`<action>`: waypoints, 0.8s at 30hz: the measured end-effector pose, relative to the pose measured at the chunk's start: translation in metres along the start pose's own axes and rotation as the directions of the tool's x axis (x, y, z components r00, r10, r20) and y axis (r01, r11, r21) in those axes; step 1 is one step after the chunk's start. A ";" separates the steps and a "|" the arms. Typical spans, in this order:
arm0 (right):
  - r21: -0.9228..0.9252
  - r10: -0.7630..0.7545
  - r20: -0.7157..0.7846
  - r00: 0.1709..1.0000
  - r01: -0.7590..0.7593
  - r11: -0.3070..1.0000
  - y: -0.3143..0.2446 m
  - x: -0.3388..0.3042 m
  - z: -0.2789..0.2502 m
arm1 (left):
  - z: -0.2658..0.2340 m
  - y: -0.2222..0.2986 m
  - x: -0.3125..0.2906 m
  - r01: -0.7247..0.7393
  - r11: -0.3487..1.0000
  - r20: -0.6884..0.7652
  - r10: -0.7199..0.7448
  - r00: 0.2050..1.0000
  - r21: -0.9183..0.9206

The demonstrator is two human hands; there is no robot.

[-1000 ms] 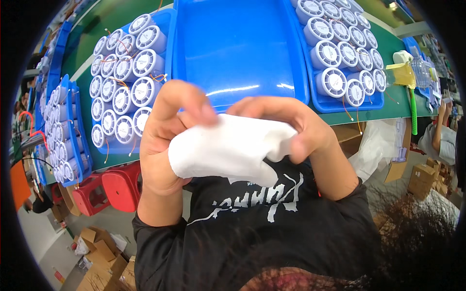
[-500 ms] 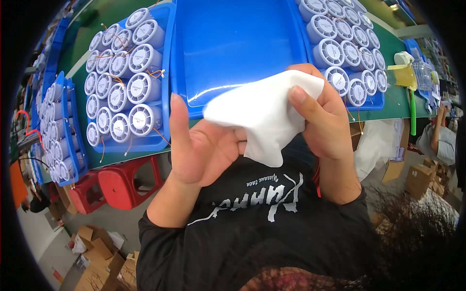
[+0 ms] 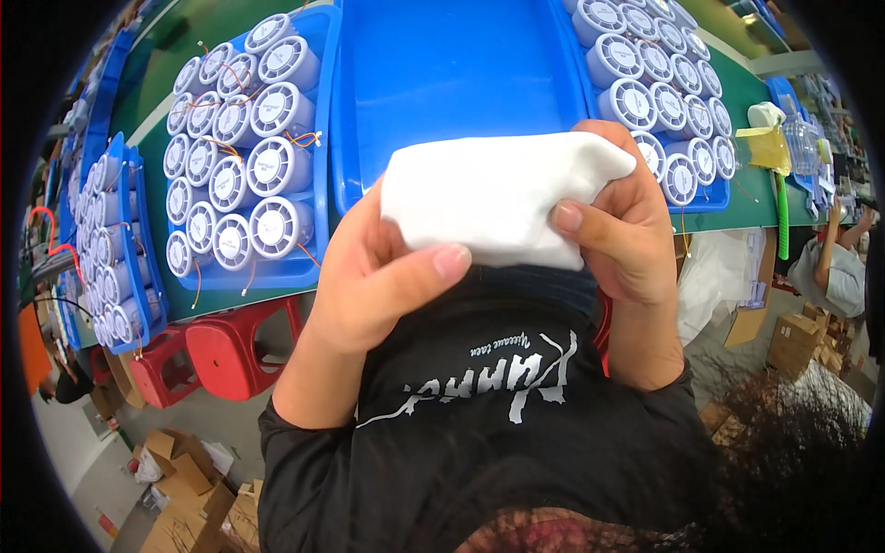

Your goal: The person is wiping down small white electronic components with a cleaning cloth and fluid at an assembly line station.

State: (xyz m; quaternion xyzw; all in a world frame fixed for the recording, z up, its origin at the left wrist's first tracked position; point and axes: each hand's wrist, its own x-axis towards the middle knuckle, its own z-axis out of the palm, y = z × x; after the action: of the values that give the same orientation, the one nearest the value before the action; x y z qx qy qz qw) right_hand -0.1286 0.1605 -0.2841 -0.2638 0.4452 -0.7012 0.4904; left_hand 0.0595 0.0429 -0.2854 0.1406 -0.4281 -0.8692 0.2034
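A white folded cloth (image 3: 498, 194) is held flat between both hands, just in front of my chest and over the near edge of a blue tray (image 3: 452, 74). My left hand (image 3: 378, 276) grips its lower left edge, thumb lying across the front. My right hand (image 3: 627, 230) pinches its right end, thumb on the cloth. The middle blue tray has a bare floor.
A blue tray (image 3: 313, 230) on the left holds several white cylindrical fan units with wires; another (image 3: 710, 198) on the right holds several more. Further trays (image 3: 120, 240) sit at far left on the green bench. Red stools (image 3: 221, 355) and cardboard boxes (image 3: 194, 488) stand below.
The cloth was bunched and loose between my hands; it has been spread and folded into a flat rectangle, and my left hand has closed back onto its left edge.
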 end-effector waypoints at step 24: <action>-0.411 -0.063 0.013 0.998 0.062 0.909 -0.051 -0.028 0.014 | 0.004 0.008 0.006 -0.510 0.786 0.191 0.473 0.860 0.350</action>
State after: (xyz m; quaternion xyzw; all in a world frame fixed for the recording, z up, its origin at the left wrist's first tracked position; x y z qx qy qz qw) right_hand -0.1303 0.1877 -0.2306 -0.3750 0.5743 -0.6072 0.4010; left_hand 0.0547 0.0387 -0.2765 0.0211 -0.6227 -0.6890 0.3703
